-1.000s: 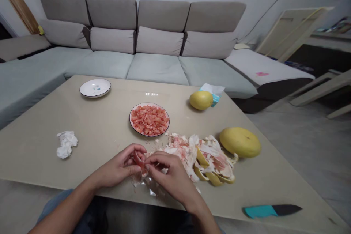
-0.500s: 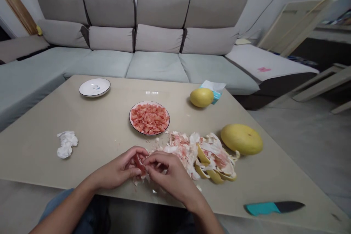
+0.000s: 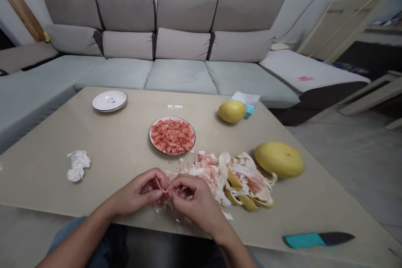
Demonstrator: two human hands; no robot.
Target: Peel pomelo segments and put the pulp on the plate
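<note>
Your left hand (image 3: 138, 196) clamps a red segment (image 3: 158, 184); your right hand (image 3: 192, 202) pinches its pale membrane (image 3: 163, 189), apparently peeling it. Next probably calls for a gentle rightward pull.

Tabletop (image 3: 125, 134): was smooth, glossy. Sofa (image 3: 180, 75): showed matt cloth. White plate (image 3: 109, 106): looked glazed. Crumpled tissue (image 3: 78, 166): was matt paper. Knife handle (image 3: 305, 240): looked plastic. Peel heap (image 3: 220, 176): looked rough.
</note>
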